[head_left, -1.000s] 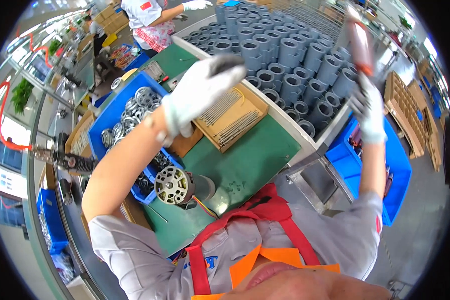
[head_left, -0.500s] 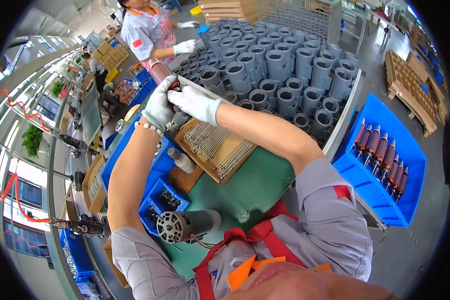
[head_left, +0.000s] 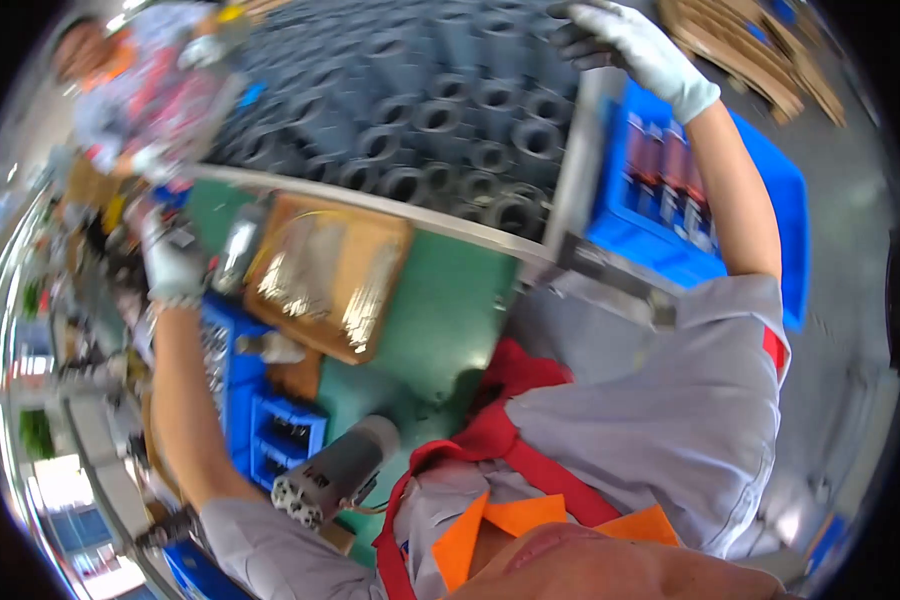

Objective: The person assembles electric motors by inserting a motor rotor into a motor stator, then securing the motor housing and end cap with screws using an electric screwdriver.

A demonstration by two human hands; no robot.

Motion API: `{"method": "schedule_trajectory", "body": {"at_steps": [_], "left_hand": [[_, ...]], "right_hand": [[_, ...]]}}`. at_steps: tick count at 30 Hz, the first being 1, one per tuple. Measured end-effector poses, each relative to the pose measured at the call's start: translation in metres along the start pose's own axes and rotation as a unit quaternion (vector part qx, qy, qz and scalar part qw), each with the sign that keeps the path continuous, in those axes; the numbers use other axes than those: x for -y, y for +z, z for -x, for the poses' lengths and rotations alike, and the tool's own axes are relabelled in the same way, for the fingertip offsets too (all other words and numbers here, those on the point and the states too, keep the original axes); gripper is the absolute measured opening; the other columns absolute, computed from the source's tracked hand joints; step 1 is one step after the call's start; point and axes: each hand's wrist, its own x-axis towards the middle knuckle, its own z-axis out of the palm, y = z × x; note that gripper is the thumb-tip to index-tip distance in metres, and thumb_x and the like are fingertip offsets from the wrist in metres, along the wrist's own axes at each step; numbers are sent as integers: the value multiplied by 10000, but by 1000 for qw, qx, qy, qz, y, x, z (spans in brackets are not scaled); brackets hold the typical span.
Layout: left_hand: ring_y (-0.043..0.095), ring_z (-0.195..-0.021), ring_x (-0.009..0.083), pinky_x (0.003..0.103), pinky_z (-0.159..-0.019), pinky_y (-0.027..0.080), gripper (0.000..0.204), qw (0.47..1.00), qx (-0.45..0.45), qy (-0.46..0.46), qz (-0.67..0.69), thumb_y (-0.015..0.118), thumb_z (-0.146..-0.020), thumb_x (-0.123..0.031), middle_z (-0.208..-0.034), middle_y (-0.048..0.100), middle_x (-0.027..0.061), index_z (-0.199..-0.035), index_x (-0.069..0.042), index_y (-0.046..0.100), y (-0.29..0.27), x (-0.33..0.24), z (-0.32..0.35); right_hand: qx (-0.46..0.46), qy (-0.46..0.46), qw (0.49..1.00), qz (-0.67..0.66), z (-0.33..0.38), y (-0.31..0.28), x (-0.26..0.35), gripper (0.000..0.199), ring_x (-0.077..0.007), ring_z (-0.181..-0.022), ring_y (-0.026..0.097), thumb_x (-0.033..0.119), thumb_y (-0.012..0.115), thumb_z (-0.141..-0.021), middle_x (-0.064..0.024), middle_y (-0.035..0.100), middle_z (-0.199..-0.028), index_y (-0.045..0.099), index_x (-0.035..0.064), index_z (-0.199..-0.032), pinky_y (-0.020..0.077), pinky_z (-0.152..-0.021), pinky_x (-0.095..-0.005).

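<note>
My left hand (head_left: 175, 262), in a white glove, is at the far left end of the green bench, beside a grey metal fixture (head_left: 242, 245). Motion smears its fingers, so whether they hold anything is unclear. My right hand (head_left: 645, 55), also gloved and with darkened fingertips, reaches to the upper right with its fingers apart and nothing in them. It is over the corner between the grey cylindrical housings (head_left: 440, 120) and a blue bin (head_left: 785, 230). Inside that bin stand several dark red motor armatures (head_left: 662, 160) with metal shafts.
A shallow cardboard tray (head_left: 395, 240) of metal rods lies on the green bench (head_left: 440, 310). Nearer me are a grey motor (head_left: 345, 460), small blue parts bins (head_left: 288, 425) and a white bottle (head_left: 275, 348). A co-worker (head_left: 160, 90) stands at the far left. Cardboard (head_left: 740, 55) lies at the far right.
My hands were together around a dark red armature; they have parted. The right swung right toward the blue bin, the left moved left and nearer. The whole view has shifted and blurred.
</note>
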Motion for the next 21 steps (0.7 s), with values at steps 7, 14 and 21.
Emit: {"method": "schedule_trajectory", "body": {"at_steps": [7,14,21], "left_hand": [[648,-805,134,226,-602,537,255,997,-14,60,-49,666,-915,-327,-949,671,18,-1043,-108,633,-127,-49,-105],[637,-720,184,296,-599,541,191,990,-104,98,-17,709,-879,-260,-890,681,27,-994,-133,626,-119,-19,-128],[641,-777,217,290,-685,561,229,993,-92,71,-27,698,-895,-276,-905,659,55,-1031,-109,619,-191,-36,-143]], "right_hand": [[96,299,889,335,131,-84,-173,454,-179,-600,657,397,524,-955,-129,697,-795,677,-26,-894,546,-578,-311],[-167,496,815,-248,168,-88,-237,362,-313,-744,662,384,595,-934,-174,656,-842,578,45,-1059,572,-666,-456],[-241,461,836,-176,140,-47,-226,320,-229,-475,499,370,637,-923,-58,509,-610,558,68,-858,411,-409,-378]]}}
